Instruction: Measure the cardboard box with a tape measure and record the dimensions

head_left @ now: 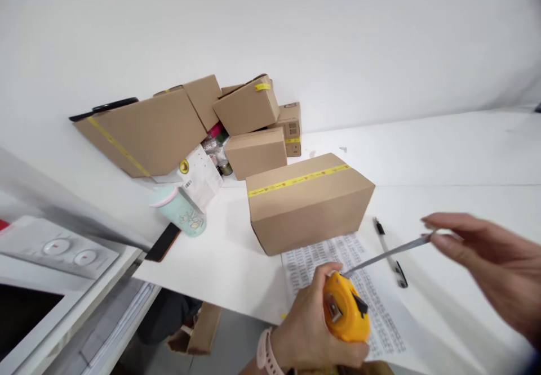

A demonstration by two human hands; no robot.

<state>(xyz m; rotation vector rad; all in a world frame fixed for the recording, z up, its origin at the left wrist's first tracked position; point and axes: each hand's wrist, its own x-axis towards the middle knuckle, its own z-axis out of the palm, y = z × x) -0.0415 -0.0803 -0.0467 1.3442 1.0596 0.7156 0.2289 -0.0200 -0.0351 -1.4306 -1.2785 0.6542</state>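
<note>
My left hand (310,324), with a pink watch strap at the wrist, is closed around the yellow case of a tape measure (347,310). A short length of blade (389,253) runs out of the case, up and to the right. Its end is pinched between the thumb and fingers of my right hand (477,254). Beyond both hands a cardboard box (310,206) sealed with yellow tape lies on the white table. Beneath the tape measure is a printed sheet (376,307), partly hidden by my left hand. Between the box and my right hand lies a black-capped pen (389,254).
Several cardboard boxes (249,107) are piled against the wall at the back left. A mint tumbler (181,211) stands near the table's left edge, beside a dark flat object (163,242). At lower left is a white shelf unit (80,307), and an opened carton (203,330) sits on the floor.
</note>
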